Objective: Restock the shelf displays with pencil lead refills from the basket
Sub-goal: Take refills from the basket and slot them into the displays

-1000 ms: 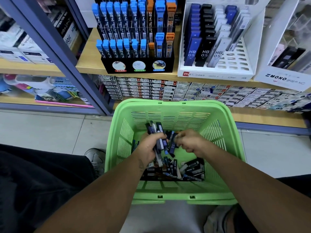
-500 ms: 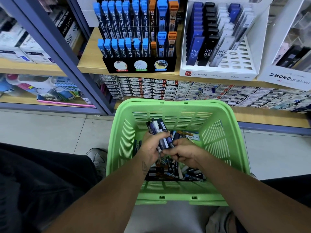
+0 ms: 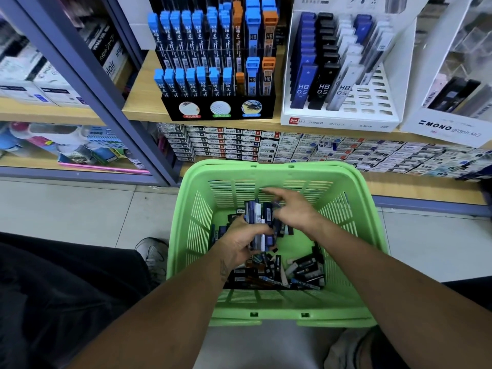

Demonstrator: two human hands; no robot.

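Observation:
A green plastic basket (image 3: 266,166) sits on the floor in front of me, with several loose pencil lead refills (image 3: 300,270) lying in its bottom. My left hand (image 3: 239,243) grips an upright bundle of lead refills (image 3: 257,217), dark blue, black and white, over the basket's middle. My right hand (image 3: 295,211) is blurred just right of the bundle's top; its fingers reach left and seem to pinch one dark refill (image 3: 268,213) against the bundle. On the shelf above stand a black display rack (image 3: 218,107) of blue and orange capped refills and a white display (image 3: 340,118) of HB 0.5 cases.
A white Mono display (image 3: 450,126) stands at the right of the shelf. Stacked small boxes (image 3: 292,147) fill the lower shelf right behind the basket. A grey shelf upright (image 3: 93,83) slants down at the left. My shoe (image 3: 153,251) rests beside the basket's left wall.
My right hand rose from the heap to the top right of the bundle. The left hand lifted the bundle slightly, and the bundle looks thicker.

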